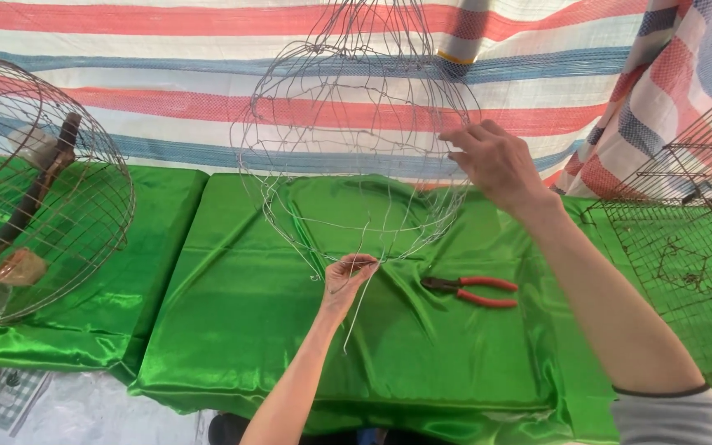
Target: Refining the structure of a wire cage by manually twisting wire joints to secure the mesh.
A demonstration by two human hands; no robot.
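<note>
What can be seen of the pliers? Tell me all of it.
The pliers have red handles and dark metal jaws. They lie flat on the green cloth, jaws pointing left and shut, handles slightly spread. Nothing touches them; the left hand is beside them, the right hand above on the wire frame.

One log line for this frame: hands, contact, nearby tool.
left hand: pinches wire end | right hand: grips wire frame rim | pliers: on green cloth, untouched

Wire cages [356,140] three; pliers [471,291] one.
</note>
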